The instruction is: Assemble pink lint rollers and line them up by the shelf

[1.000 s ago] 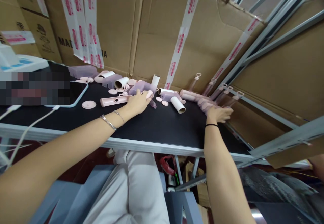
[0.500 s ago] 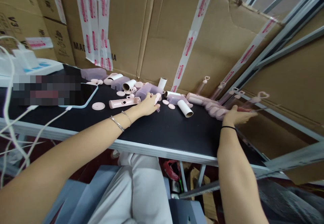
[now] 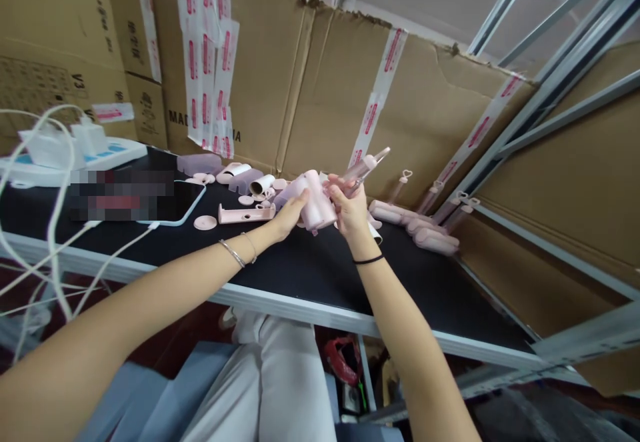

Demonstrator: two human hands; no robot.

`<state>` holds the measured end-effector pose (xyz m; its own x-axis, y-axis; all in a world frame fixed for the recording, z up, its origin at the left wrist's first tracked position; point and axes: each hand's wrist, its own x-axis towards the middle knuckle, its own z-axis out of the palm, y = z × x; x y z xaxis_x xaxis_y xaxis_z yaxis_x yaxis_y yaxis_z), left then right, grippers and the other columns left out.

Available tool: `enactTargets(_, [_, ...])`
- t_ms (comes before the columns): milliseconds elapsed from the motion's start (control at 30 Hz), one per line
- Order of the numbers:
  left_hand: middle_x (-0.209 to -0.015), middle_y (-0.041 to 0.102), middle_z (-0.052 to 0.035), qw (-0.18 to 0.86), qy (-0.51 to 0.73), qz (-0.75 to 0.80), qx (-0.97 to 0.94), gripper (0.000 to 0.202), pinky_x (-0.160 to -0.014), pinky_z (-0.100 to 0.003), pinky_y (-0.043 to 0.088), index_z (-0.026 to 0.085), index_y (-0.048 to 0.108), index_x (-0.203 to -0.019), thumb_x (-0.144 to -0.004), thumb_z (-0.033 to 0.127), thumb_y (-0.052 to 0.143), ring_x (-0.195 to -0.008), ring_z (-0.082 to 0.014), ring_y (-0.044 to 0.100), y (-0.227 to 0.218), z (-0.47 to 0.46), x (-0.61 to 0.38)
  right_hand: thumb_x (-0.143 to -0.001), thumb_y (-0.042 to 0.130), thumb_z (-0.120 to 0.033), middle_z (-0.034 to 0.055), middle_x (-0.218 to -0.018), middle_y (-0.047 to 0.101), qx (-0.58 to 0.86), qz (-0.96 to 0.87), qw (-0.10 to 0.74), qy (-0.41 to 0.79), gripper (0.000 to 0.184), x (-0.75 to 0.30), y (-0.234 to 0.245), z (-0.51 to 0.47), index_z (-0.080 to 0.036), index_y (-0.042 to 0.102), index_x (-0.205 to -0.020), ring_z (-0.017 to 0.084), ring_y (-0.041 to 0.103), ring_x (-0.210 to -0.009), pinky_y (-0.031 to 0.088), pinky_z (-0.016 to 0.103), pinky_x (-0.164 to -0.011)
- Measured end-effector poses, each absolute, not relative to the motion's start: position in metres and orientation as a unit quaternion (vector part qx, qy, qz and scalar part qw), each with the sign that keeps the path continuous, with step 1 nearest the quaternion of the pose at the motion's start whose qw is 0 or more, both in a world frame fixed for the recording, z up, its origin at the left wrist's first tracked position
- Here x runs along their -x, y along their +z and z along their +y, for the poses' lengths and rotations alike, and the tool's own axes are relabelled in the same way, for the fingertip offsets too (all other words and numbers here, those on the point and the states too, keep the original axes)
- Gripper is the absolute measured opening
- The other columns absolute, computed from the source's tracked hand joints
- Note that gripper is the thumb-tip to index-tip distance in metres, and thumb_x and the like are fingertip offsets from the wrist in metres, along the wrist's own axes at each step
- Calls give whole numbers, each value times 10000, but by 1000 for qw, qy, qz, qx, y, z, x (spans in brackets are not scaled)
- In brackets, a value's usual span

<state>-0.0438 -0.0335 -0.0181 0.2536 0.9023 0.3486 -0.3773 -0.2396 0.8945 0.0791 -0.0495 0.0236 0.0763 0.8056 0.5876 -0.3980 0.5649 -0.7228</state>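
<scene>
Left hand (image 3: pixel 289 214) closed around smooth pink plastic cylinder (image 3: pixel 316 206), right hand (image 3: pixel 350 210) pinching slim clear tube (image 3: pixel 365 166) slanting upward beside it, both above matte black tabletop (image 3: pixel 310 265)

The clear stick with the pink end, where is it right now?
Head view, centre: the clear stick is held up in the right hand, above the black table, right beside the pink cylinder that the left hand holds.

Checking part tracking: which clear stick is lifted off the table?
The stick in the right hand, raised beside the pink cylinder; other sticks lean against the cardboard.
</scene>
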Motion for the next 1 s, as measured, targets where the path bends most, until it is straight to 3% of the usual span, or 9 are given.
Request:
enactTargets(100, [-1022,645,-83,549,575,236,-559,501,-828,-356,478,168,521,-1101,-730,488,627,-934,-209,608,-14,-34,45,-578,768,-213,-25,-889,679,188,-488,721,454,387,-88,16,-49,-226,467,-821,121,656,-810,546,303,-785])
enactTargets(200, [-1105,613,-112,468,576,260,-617,578,-844,-377,472,161,469,-1201,-750,500,595,-973,-219,599,-10,-36,48,-659,714,-226,-27,-870,677,176,-418,772,445,264,-118,24,-43,-212,476,-774,110,656,-791,545,324,-815])
enactTargets(300, [-1232,535,-122,258,527,328,-740,722,-941,-414,401,194,388,-1317,-710,493,639,-1122,-258,514,-7,-43,52,-759,628,-259,-35,-811,660,176,-342,836,392,146,-155,33,-36,-204,493,-762,103,655,-801,537,325,-846])
enactTargets(400, [-1313,453,-133,14,387,335,-859,831,-1016,-462,282,227,318,-1392,-675,393,701,-1231,-317,392,-9,-53,48,-780,613,-307,-27,-799,661,202,-299,851,382,171,-181,34,-33,-205,480,-745,126,660,-825,548,350,-828])
enactTargets(533, [-1282,465,-196,-103,265,355,-890,689,-1002,-508,236,156,376,-1362,-761,382,625,-1244,-367,347,-18,-58,33,-724,672,-306,-30,-775,656,205,-328,834,394,243,-180,31,-36,-209,448,-725,138,658,-841,541,361,-832])
enactTargets(633, [-1300,440,-220,-59,298,429,-851,575,-971,-534,263,116,436,-1303,-832,438,507,-1225,-383,355,-20,-53,31,-660,717,-247,-67,-723,631,186,-361,827,389,335,-162,28,-40,-219,386,-704,107,649,-773,533,318,-825])
enactTargets(767, [-1254,482,-170,174,467,405,-767,540,-913,-443,391,137,377,-1325,-914,470,269,-1140,-283,465,-9,-47,40,-600,747,-229,-93,-713,612,197,-411,790,410,437,-134,21,-44,-227,319,-689,65,608,-634,527,234,-710])
enactTargets(900, [-1082,543,-97,357,591,315,-652,458,-628,-289,505,164,470,-1160,-830,481,462,-855,-185,577,-4,-46,43,-558,769,-237,-83,-733,615,241,-482,727,426,457,-117,14,-46,-231,345,-728,71,603,-634,503,208,-638])
enactTargets(1000, [-981,530,-55,431,605,288,-605,330,-555,-277,518,175,490,-970,-773,432,555,-795,-167,579,-6,-47,39,-553,775,-274,-87,-720,597,277,-468,757,363,480,-116,13,-44,-233,337,-746,66,601,-675,495,195,-654])
